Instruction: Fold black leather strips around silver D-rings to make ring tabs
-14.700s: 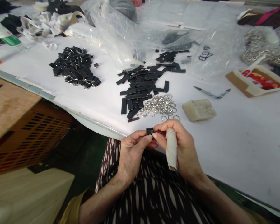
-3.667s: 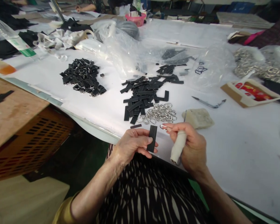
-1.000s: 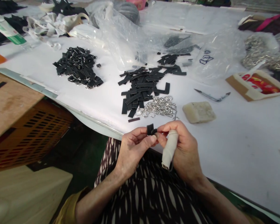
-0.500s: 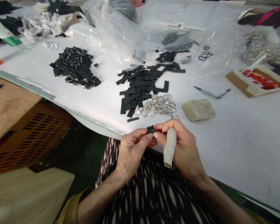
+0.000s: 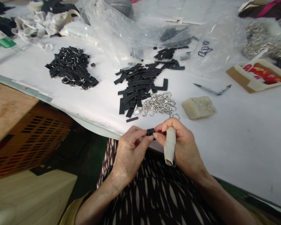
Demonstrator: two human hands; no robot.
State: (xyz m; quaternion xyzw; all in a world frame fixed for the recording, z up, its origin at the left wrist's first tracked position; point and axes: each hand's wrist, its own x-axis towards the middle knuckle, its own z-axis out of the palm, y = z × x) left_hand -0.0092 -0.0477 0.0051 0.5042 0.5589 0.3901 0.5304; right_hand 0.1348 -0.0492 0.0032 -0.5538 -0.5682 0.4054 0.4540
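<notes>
Between the fingertips of both hands is a short black strip (image 5: 150, 131), folded into a small loop. My left hand (image 5: 130, 153) pinches its left end between thumb and fingers. The right end is pinched by the thumb and forefinger of my right hand (image 5: 184, 140), which also keeps a tool with a pale wrapped handle (image 5: 170, 145) tucked in its palm. A thin metal tip rises from the tool above the fingers. Just beyond the hands lie silver D-rings (image 5: 160, 104) in a loose pile, beside a heap of flat black strips (image 5: 135, 86).
Black pieces fitted with rings (image 5: 71, 67) are heaped at the left. To the right lie a whitish block (image 5: 199, 107), metal snips (image 5: 213, 90) and a cardboard box (image 5: 253, 75). Clear plastic bags (image 5: 117, 34) spread across the back. An orange crate (image 5: 37, 134) stands below the table.
The black strip now looks folded over into a rounder loop between the fingertips. Both hands stay in nearly the same place; the camera view has shifted slightly.
</notes>
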